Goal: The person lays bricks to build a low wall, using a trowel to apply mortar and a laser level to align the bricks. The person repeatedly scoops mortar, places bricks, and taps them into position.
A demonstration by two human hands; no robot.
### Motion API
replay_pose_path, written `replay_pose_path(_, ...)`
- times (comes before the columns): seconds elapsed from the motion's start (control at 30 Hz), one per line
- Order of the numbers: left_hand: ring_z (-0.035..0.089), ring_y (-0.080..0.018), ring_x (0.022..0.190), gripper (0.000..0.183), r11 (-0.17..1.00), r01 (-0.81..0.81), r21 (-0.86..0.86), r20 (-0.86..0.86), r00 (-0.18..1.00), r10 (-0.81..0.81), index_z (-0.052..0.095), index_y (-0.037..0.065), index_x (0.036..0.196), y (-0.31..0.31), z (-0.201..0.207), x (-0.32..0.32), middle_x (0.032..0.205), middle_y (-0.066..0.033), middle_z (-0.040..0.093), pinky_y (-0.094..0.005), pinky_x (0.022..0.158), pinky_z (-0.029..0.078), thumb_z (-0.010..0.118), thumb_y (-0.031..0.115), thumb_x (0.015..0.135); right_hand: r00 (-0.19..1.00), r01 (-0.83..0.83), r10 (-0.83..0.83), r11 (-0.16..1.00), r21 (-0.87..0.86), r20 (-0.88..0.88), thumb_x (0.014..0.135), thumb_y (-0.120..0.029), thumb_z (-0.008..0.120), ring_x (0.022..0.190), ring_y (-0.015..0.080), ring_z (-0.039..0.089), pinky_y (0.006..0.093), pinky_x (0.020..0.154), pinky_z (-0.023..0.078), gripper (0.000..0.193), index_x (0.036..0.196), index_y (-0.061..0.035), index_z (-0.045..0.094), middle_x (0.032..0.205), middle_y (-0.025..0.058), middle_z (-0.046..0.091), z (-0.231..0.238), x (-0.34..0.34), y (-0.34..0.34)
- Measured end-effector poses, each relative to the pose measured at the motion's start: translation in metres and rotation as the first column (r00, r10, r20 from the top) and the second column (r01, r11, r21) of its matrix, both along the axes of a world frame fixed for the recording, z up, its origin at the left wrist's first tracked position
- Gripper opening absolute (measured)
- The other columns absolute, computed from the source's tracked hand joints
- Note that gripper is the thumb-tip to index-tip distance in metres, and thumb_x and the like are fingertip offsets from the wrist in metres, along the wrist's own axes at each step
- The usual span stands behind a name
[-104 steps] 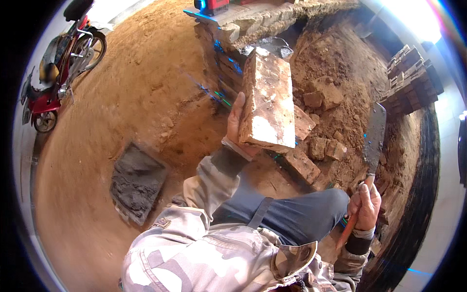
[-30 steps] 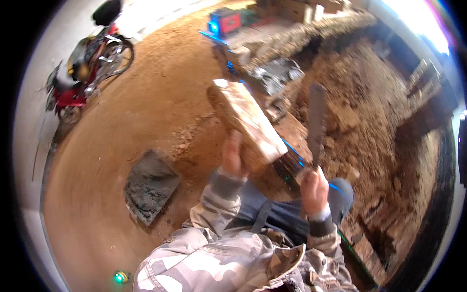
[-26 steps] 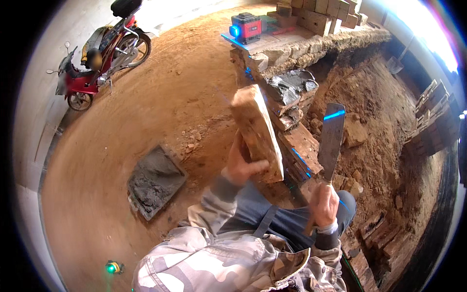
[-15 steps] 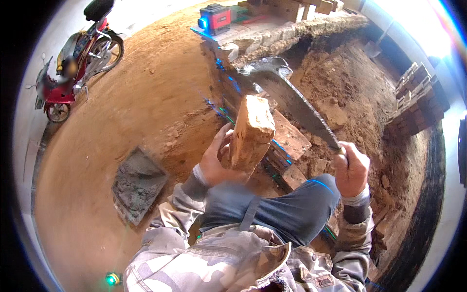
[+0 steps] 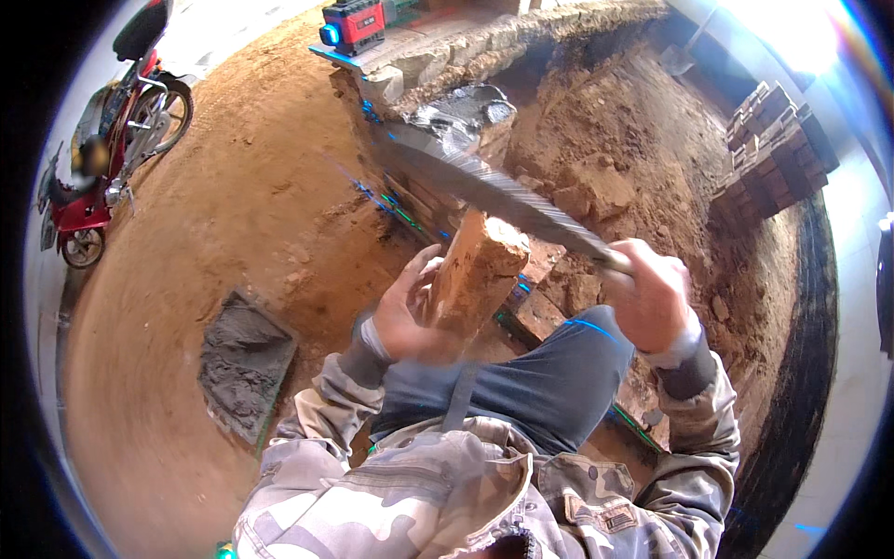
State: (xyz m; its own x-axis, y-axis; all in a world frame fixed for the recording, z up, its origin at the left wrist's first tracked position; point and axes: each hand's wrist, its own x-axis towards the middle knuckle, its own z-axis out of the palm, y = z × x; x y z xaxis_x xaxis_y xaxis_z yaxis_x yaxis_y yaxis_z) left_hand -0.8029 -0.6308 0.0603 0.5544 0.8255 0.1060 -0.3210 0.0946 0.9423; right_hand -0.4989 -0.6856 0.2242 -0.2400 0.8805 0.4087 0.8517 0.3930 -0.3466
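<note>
My left hand [image 5: 408,312] is wrapped round the left side of a reddish-tan brick [image 5: 478,272], which is tilted with its pale end up. My right hand [image 5: 649,293] grips the handle of a trowel [image 5: 489,191] with a long, broad grey blade. That blade, smeared by motion, reaches left across the space just above the brick's upper end. A heap of wet grey mortar [image 5: 244,365] lies to the left of my left forearm. Beyond the blade, shiny grey material [image 5: 461,116] sits at the end of the trench.
A red laser level [image 5: 354,26] stands on a stone-edged slab [image 5: 521,47], casting blue and green lines. Laid bricks [image 5: 533,319] run beside my knee. Dug earth [image 5: 596,186] and stacked bricks [image 5: 773,154] lie to the right, a shovel [image 5: 684,56] behind. A red motorcycle [image 5: 107,149] is parked left.
My right hand has swung the trowel blade to the left and nearer, over the brick's upper end. The brick tilts more to the right. The whole view has shifted somewhat.
</note>
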Motion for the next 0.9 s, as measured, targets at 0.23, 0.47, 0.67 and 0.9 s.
replay_pose_path(0.23,0.045,-0.0264,0.137,0.125,0.998,0.057,0.018,0.103,0.993,-0.058,0.018,0.006,0.159,0.005,-0.020,0.008,0.150,-0.0155,0.044,-0.0419,0.115,0.036,0.095,0.008,0.060,0.975,0.047,-0.032,0.997,0.063,-0.222,0.094,-0.015,0.063,0.056,0.0363,0.063,0.0399,0.054,0.048,0.012,0.097,-0.0041,0.064,0.062,0.0154,0.054,0.020,0.007,-0.018)
replay_pose_path(0.47,0.045,-0.0264,0.137,0.124,0.999,0.037,0.031,-0.015,0.999,-0.037,0.021,0.007,0.159,0.003,-0.012,-0.002,0.150,-0.0146,0.043,-0.0425,0.117,0.034,0.095,0.010,0.060,0.997,0.043,-0.045,0.999,-0.027,-0.058,0.091,-0.012,0.062,0.059,0.0377,0.062,0.0414,0.055,0.048,0.010,0.090,-0.0022,0.063,0.066,0.0185,0.058,0.027,0.017,0.000)
replay_pose_path(0.67,0.043,-0.0260,0.139,0.122,0.986,0.114,-0.118,0.134,0.986,-0.098,0.024,0.006,0.158,0.002,-0.002,0.017,0.151,-0.0136,0.043,-0.0423,0.117,0.032,0.095,0.010,0.058,0.990,0.056,-0.040,0.992,-0.114,0.135,0.095,-0.012,0.061,0.061,0.0433,0.060,0.0454,0.053,0.047,0.015,0.082,-0.0053,0.056,0.065,0.0211,0.057,-0.015,0.046,0.019)
replay_pose_path(0.9,0.042,-0.0274,0.140,0.123,0.992,0.114,-0.046,0.133,0.985,-0.107,0.026,0.006,0.157,0.001,-0.012,0.020,0.154,-0.0152,0.039,-0.0438,0.117,0.031,0.097,0.012,0.058,0.999,-0.017,0.013,0.991,-0.133,-0.035,0.099,-0.021,0.062,0.057,0.0423,0.057,0.0427,0.052,0.047,0.025,0.084,-0.0031,0.055,0.063,0.0197,0.056,-0.006,0.018,0.007)
